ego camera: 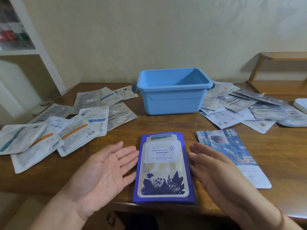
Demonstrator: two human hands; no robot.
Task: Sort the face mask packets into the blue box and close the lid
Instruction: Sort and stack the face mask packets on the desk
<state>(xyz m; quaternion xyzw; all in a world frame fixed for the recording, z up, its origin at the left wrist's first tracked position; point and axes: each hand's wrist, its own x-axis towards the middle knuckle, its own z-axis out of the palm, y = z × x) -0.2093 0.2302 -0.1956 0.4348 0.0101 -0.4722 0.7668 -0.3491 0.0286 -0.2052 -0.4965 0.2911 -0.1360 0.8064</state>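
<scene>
An open blue box (172, 103) stands at the back middle of the wooden table, empty as far as I can see, with no lid on it. A dark blue face mask packet stack (163, 168) lies at the front edge. My left hand (106, 168) is open, palm up, just left of the stack. My right hand (214, 165) is open on edge just right of it. Neither hand holds anything. Another packet with a blue picture (232, 155) lies to the right. Several pale packets are heaped on the left (66, 128) and on the right (245, 110).
A white lid-like object (301, 105) shows at the far right edge. White shelving (25, 52) stands at the left behind the table. A wooden shelf (282, 68) is at the back right. The table edge (166, 208) runs just below the dark blue stack.
</scene>
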